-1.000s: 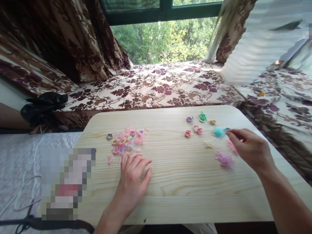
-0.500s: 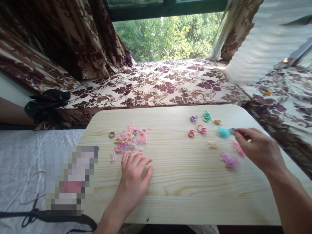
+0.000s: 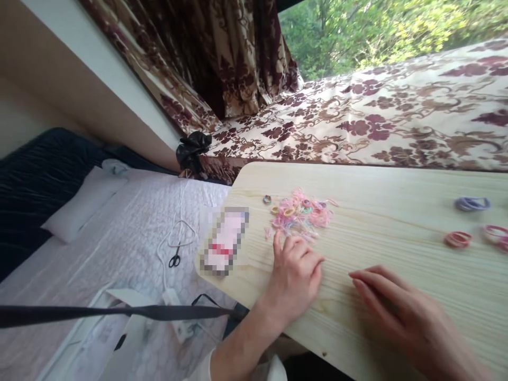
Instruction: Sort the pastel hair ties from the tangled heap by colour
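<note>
My right hand (image 3: 397,304) has left the teal loop it was pinching over on the right and come back to the middle of the table (image 3: 381,211), near my left hand (image 3: 296,272). My view has swung left with it, so the teal, green and yellow bunches are out of sight. I judge that this puts my attention back on the mixed pile (image 3: 304,214).

The right thumb and forefinger are nearly closed at the tips, with a hollow behind; I see nothing between them. The left fingers are loosely curled and partly open, gripping nothing I can see. Their tips are at the pile's near fringe, though whether they touch it I can't tell.

The pile, pink strands tangled with coloured loops, lies in from the table's left edge, nearer the far-left corner than my right hand is. Just beside it are a multicoloured loop (image 3: 267,199) and a small pink tuft (image 3: 268,233). Well apart, toward the right, sit purple loops (image 3: 472,203), red loops (image 3: 457,239) and pink loops (image 3: 496,233).

A blurred-out item (image 3: 224,243) lies along the table's left edge. Beyond that edge, scissors (image 3: 174,260) rest on the bed (image 3: 138,222).
</note>
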Demonstrator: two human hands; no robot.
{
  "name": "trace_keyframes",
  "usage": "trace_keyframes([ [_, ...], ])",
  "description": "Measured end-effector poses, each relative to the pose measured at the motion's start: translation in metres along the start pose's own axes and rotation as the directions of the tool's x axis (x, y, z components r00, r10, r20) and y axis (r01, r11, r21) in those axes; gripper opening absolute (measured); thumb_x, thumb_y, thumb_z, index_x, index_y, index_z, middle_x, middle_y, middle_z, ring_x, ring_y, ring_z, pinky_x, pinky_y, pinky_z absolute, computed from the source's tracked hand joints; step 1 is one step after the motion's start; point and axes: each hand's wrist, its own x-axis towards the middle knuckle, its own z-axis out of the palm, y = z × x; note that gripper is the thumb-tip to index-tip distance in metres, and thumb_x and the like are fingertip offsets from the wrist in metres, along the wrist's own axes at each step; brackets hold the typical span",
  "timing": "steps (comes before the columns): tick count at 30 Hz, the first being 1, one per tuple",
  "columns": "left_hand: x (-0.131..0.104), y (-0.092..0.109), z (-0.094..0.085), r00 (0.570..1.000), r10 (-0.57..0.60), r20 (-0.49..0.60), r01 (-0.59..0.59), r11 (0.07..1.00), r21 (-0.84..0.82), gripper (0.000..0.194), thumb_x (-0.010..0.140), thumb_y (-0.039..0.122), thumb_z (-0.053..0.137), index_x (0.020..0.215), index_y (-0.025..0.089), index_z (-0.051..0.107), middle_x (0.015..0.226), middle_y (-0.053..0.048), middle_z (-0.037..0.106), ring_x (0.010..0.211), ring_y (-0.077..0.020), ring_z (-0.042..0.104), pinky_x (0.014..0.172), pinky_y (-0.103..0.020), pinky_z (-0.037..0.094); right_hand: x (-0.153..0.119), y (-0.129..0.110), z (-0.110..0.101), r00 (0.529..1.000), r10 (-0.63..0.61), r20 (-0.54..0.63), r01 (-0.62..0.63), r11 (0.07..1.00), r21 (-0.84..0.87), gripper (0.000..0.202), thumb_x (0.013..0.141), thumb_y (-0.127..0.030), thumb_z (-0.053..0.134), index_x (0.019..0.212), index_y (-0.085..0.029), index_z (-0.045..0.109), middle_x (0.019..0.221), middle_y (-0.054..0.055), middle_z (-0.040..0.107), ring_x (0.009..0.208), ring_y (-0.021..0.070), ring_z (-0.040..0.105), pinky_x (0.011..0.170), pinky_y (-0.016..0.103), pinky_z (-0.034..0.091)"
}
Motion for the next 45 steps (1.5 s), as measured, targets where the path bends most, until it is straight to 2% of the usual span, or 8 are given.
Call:
trace_keyframes([
  [4, -0.009, -0.018, -0.011, 0.995, -0.091, -0.042, 0.093, 0.994, 0.050, 0.016, 0.090, 0.011, 0.056, 0.090, 0.022, 0.068, 0.090, -0.002, 0.068, 0.106, -0.0203, 0.059, 0.118, -0.058, 0.021, 0.004, 0.001, 0.005, 0.997, -0.039, -0.072, 0.034, 0.997, -0.070, 0.021, 0.096, -0.037, 0.051, 0.099, -0.025, 0.068, 0.096, 0.003, 0.071, 0.078, 0.0157, 0.070, 0.066, 0.024, 0.054],
  [11, -0.017, -0.052, -0.031, 0.967, -0.217, -0.134, 0.238, 0.956, 0.169, 0.017, 0.092, 0.013, 0.056, 0.091, 0.024, 0.068, 0.093, -0.001, 0.071, 0.103, -0.0210, 0.059, 0.116, -0.058, 0.024, 0.006, 0.004, 0.007, 0.985, -0.065, -0.163, 0.053, 0.996, -0.078, 0.021, 0.094, -0.037, 0.051, 0.095, -0.027, 0.069, 0.091, 0.001, 0.072, 0.070, 0.0155, 0.070, 0.059, 0.025, 0.054],
  [14, -0.005, -0.063, -0.035, 0.953, -0.237, -0.190, 0.278, 0.932, 0.232, 0.015, 0.091, 0.014, 0.057, 0.089, 0.024, 0.069, 0.091, -0.002, 0.071, 0.105, -0.0222, 0.058, 0.116, -0.058, 0.024, 0.007, 0.002, 0.007, 0.983, -0.067, -0.170, 0.054, 0.995, -0.080, 0.020, 0.094, -0.037, 0.051, 0.096, -0.027, 0.069, 0.092, 0.001, 0.072, 0.071, 0.0152, 0.070, 0.059, 0.024, 0.054],
  [19, 0.028, -0.075, -0.039, 0.922, -0.280, -0.266, 0.351, 0.895, 0.275, 0.017, 0.090, 0.016, 0.057, 0.087, 0.024, 0.072, 0.093, -0.003, 0.073, 0.106, -0.0242, 0.057, 0.115, -0.059, 0.023, 0.009, -0.001, 0.006, 0.985, -0.082, -0.154, 0.071, 0.994, -0.079, 0.021, 0.095, -0.036, 0.049, 0.095, -0.026, 0.068, 0.091, 0.002, 0.073, 0.070, 0.0148, 0.070, 0.058, 0.023, 0.054],
  [24, 0.059, -0.084, -0.042, 0.903, -0.308, -0.301, 0.400, 0.860, 0.319, 0.017, 0.091, 0.019, 0.057, 0.085, 0.023, 0.073, 0.091, -0.006, 0.073, 0.108, -0.0277, 0.055, 0.113, -0.064, 0.020, 0.007, 0.003, 0.007, 0.982, -0.072, -0.173, 0.063, 0.996, -0.061, 0.022, 0.095, -0.037, 0.050, 0.094, -0.026, 0.069, 0.090, 0.002, 0.072, 0.070, 0.0144, 0.070, 0.059, 0.023, 0.054],
  [28, 0.075, -0.088, -0.045, 0.916, -0.300, -0.266, 0.383, 0.851, 0.360, 0.016, 0.089, 0.020, 0.059, 0.084, 0.022, 0.074, 0.091, -0.007, 0.073, 0.110, -0.0291, 0.054, 0.113, -0.066, 0.019, 0.006, 0.003, 0.006, 0.983, -0.064, -0.174, 0.053, 0.997, -0.064, 0.023, 0.095, -0.038, 0.050, 0.092, -0.026, 0.069, 0.090, 0.002, 0.073, 0.071, 0.0149, 0.071, 0.059, 0.024, 0.054],
  [34, 0.089, -0.087, -0.044, 0.957, -0.243, -0.159, 0.289, 0.859, 0.424, 0.018, 0.086, 0.017, 0.060, 0.081, 0.023, 0.076, 0.093, -0.008, 0.074, 0.111, -0.0295, 0.052, 0.114, -0.067, 0.017, 0.008, -0.001, 0.006, 0.983, -0.055, -0.172, 0.045, 0.997, -0.061, 0.023, 0.096, -0.036, 0.048, 0.092, -0.025, 0.068, 0.088, 0.002, 0.072, 0.070, 0.0138, 0.070, 0.059, 0.023, 0.053],
  [45, 0.092, -0.092, -0.041, 0.974, -0.210, -0.089, 0.226, 0.849, 0.477, 0.019, 0.082, 0.015, 0.061, 0.074, 0.022, 0.076, 0.090, -0.010, 0.074, 0.108, -0.0314, 0.053, 0.113, -0.070, 0.016, 0.010, -0.003, 0.004, 0.982, -0.069, -0.175, 0.061, 0.997, -0.053, 0.021, 0.097, -0.033, 0.049, 0.092, -0.024, 0.068, 0.087, 0.001, 0.071, 0.070, 0.0124, 0.069, 0.059, 0.022, 0.052],
])
